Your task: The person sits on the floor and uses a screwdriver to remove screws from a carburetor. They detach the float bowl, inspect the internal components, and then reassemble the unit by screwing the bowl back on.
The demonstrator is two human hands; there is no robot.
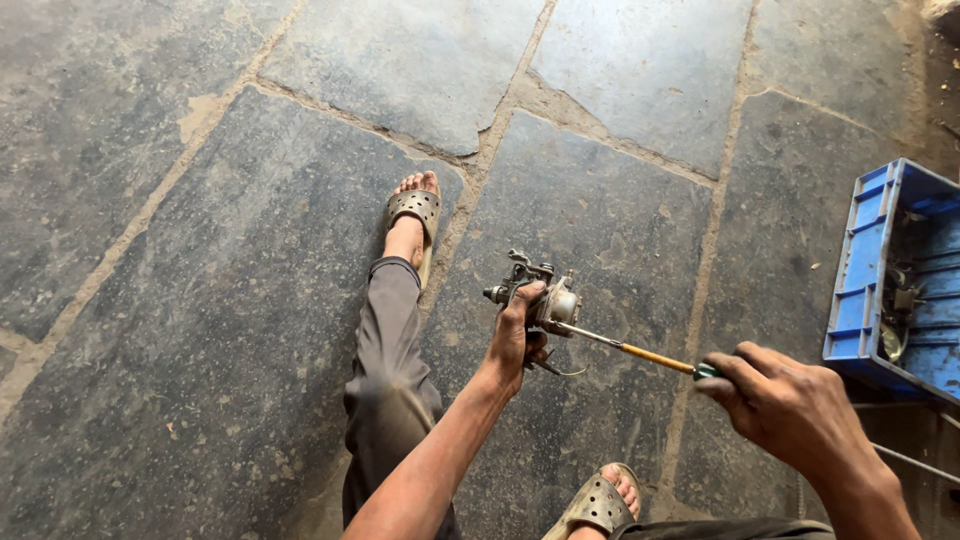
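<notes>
The left hand is wrapped around a small metal carburetor and holds it up in the air, above the stone floor. The fingers are closed tight on it. The right hand is closed around the green end of a screwdriver. The screwdriver has a yellow part and a thin metal shaft. Its tip is at the side of the carburetor, but the very end is too small to see well.

To do this well, I think the left hand should hold the carburetor very still, so it does not wobble. The screwdriver should stay in a straight line with the screw, not tipped to one side. Push in a little while turning, and turn slowly. If the tip slips out, it could scratch the metal or poke the left hand, because the fingers are just beside it.

A blue plastic tray with some metal parts in it sits on the floor near the right hand. The person's leg in grey trousers and a sandal stretch out on the floor.
</notes>
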